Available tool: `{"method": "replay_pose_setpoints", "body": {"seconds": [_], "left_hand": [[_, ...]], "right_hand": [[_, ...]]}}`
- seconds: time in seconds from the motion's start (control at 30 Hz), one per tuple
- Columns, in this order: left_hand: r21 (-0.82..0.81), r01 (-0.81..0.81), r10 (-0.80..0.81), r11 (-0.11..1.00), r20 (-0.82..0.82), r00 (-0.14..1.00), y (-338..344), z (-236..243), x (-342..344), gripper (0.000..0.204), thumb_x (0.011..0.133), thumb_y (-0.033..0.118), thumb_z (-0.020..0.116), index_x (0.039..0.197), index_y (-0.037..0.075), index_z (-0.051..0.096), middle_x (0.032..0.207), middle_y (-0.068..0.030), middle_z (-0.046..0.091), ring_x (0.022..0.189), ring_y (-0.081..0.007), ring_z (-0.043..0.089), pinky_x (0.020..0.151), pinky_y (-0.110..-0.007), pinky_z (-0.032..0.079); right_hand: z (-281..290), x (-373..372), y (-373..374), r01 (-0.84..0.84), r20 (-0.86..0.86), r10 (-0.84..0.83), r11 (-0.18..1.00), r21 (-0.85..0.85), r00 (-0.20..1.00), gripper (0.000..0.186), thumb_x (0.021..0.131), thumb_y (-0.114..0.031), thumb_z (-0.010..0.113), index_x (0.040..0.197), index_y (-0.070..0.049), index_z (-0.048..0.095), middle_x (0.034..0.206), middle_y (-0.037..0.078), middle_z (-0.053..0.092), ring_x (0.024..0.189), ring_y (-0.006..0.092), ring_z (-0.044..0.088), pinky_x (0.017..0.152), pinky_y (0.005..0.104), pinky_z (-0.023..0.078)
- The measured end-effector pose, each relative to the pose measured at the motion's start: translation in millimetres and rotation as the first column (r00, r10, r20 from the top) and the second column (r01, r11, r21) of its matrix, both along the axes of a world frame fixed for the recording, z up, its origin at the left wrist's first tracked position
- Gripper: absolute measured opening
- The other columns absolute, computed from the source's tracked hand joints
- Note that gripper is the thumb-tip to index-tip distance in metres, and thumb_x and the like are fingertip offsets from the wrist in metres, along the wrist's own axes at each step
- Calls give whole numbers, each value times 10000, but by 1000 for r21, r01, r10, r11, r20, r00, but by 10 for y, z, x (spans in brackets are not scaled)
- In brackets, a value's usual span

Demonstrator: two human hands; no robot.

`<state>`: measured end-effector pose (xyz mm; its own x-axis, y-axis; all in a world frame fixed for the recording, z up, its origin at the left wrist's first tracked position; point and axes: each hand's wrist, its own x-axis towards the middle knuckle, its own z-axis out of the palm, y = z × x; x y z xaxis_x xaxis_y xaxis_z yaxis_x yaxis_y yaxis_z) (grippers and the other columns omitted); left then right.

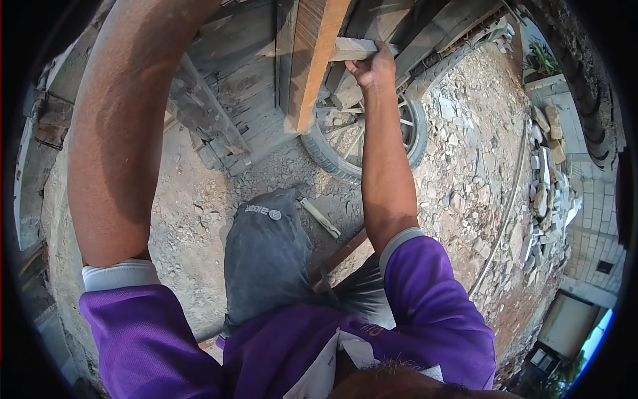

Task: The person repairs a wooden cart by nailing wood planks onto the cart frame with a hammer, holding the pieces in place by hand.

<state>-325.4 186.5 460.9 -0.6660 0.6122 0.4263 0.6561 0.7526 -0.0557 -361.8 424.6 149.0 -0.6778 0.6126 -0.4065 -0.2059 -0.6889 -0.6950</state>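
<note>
My right hand (pixel 373 66) is raised and wrapped round the end of a short pale wood block (pixel 353 49). The block lies crosswise against the side of a tall orange-brown timber post (pixel 314 63). My left forearm (pixel 123 126) reaches up past the top edge, so the left hand is out of sight. Behind the post stand grey weathered boards (pixel 239 73). Below my right hand, a spoked wheel with a grey tyre (pixel 335 163) lies on the ground, partly covered by my forearm.
A tool with a pale handle (pixel 320 218) lies beside my knee. A brown beam (pixel 339 256) passes between my legs. Leaning grey planks (pixel 206 106) stand at left. Loose rubble (pixel 458 133) covers the ground at right, with stacked stones (pixel 545 193) beyond and a light block wall (pixel 595 206).
</note>
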Motion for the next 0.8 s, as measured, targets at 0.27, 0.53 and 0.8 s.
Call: {"method": "replay_pose_setpoints", "body": {"seconds": [0.27,0.53,0.8], "left_hand": [[-13,5,-4,1000,33,999,101,-47,-140,320,843,114,616,1119,-41,573,1134,-241,617,1071,-357,608,933,-421,483],[-87,107,-117,990,-119,986,77,-131,-347,714,687,208,822,1283,11,480,1217,-269,567,1112,-444,588,916,-478,497],[-154,131,-164,979,-224,961,120,-145,-449,659,691,242,819,1235,-12,547,1138,-271,622,1076,-422,613,911,-473,491]], "right_hand": [[23,51,-41,-39,-67,45,996,75,997,272,865,-255,698,974,-16,628,831,113,671,620,235,658,483,369,549],[223,172,-182,-74,260,25,980,183,965,425,885,-399,644,888,24,609,592,125,612,375,174,526,311,299,391],[334,259,-147,-46,327,-28,975,215,945,538,933,-425,566,970,110,604,683,175,658,439,236,600,402,373,464]]}}
